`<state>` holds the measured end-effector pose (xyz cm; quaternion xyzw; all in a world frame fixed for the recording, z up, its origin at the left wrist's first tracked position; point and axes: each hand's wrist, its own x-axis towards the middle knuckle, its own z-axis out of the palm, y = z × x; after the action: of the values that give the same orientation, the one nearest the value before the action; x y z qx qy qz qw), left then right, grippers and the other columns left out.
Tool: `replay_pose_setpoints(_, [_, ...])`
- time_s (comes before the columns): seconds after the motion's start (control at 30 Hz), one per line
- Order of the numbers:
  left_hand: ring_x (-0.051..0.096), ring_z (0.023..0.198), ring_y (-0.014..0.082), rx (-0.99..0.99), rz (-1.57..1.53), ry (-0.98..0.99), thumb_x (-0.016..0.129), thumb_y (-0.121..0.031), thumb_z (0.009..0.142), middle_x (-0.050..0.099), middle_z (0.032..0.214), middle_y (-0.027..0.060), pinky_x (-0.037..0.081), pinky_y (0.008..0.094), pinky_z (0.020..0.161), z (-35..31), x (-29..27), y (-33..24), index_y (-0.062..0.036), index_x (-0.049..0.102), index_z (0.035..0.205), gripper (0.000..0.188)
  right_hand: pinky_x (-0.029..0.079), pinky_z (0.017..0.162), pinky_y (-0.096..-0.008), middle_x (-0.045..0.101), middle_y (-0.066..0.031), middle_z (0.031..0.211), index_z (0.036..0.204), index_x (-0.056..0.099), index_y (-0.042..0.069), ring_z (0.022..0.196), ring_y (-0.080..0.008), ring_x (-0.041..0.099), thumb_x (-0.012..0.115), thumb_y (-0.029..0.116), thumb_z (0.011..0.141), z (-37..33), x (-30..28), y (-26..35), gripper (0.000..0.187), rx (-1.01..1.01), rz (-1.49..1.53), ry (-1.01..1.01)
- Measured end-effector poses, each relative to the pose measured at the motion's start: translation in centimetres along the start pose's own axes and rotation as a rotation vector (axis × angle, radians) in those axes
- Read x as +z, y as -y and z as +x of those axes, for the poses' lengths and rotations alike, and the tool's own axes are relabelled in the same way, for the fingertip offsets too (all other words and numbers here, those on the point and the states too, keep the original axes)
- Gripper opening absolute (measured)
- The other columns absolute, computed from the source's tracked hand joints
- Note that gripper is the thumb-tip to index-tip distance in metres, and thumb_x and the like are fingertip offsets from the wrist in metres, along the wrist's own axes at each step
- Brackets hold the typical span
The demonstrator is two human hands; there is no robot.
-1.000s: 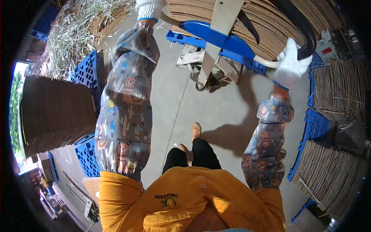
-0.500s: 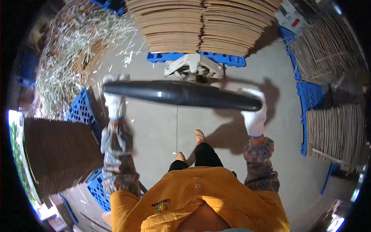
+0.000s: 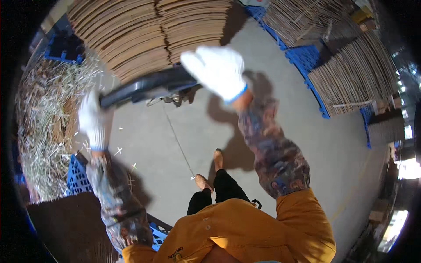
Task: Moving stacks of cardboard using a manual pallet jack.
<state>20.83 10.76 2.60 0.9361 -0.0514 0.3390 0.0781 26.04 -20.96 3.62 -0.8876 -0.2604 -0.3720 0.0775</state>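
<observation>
We have both gloved hands up in front of us, at the two ends of a black handle (image 3: pixel 147 85) that slants across the far left part of the floor, its right end lying farther off than its left. Our left hand (image 3: pixel 94 120), in a white knitted glove, is at the handle's left end, and its fingers look closed on it, though motion blur hides how tightly. Our right hand (image 3: pixel 215 72), in a matching glove, covers the right end with its fingers bent over it; we cannot make out each finger. Just under the handle we see a small piece of metal framework (image 3: pixel 175 100), too blurred to tell more. Beyond it, at the far left, rises a tall stack of flat brown cardboard (image 3: pixel 118 37) in two columns set side by side. A heap of pale shredded strips (image 3: pixel 41 127) spreads along the left, with a blue plastic pallet (image 3: pixel 79 177) near its closer edge and a dark stack of sheets (image 3: pixel 66 223) nearer still. On the far right, bundled cardboard (image 3: pixel 355 76) sits by a row of blue pallets (image 3: pixel 302 57). Our two feet stand on the grey floor (image 3: pixel 175 184), near us and well apart from the handle, beside a thin dark line.
</observation>
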Motion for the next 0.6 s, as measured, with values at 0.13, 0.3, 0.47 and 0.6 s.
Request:
replay_pose_setpoints(0.13, [0.058,0.102,0.0418,0.059,0.156,-0.079,0.063,-0.024,0.087,0.06,0.111,0.0231,0.046,0.0468,0.095,-17.4,-0.2,-1.0,0.0022,0.057,0.11,0.035,0.039,0.044,-0.0326,0.051,-0.0036,0.068,0.084,0.067,0.016,0.059,-0.0204,0.053,0.072,0.026,0.064,-11.9,-4.3,5.2,0.023,-0.139,0.271,0.088])
replay_pose_setpoints(0.3, [0.059,0.08,0.0352,-0.019,-0.145,0.41,0.066,-0.022,0.074,0.059,0.086,0.0138,0.045,0.0497,0.085,-36.6,-1.2,-4.6,-0.0079,0.059,0.083,0.019,0.04,0.052,-0.043,0.058,-0.0054,0.064,0.068,0.06,0.013,0.054,-0.0275,0.054,0.058,0.039,0.083,-29.8,-5.5,10.3,0.03,0.152,0.459,0.846])
replay_pose_setpoints(0.47, [0.061,0.066,0.0273,0.108,-0.146,1.041,0.065,-0.016,0.067,0.061,0.069,0.0066,0.045,0.0417,0.078,-44.8,2.6,-5.8,-0.0136,0.06,0.07,0.006,0.041,0.065,-0.0424,0.061,-0.0078,0.065,0.068,0.061,0.011,0.063,-0.0299,0.059,0.048,0.037,0.089,-41.7,-1.6,14.5,0.035,0.161,0.579,1.006])
replay_pose_setpoints(0.6, [0.066,0.068,0.0261,0.174,-0.169,1.357,0.063,-0.028,0.071,0.065,0.069,0.007,0.048,0.0422,0.064,-44.4,1.9,-6.0,-0.0148,0.063,0.069,0.014,0.043,0.06,-0.0448,0.059,-0.0041,0.061,0.069,0.06,0.016,0.06,-0.0259,0.061,0.052,0.031,0.085,-42.3,-2.4,15.7,0.023,0.1,0.459,1.095])
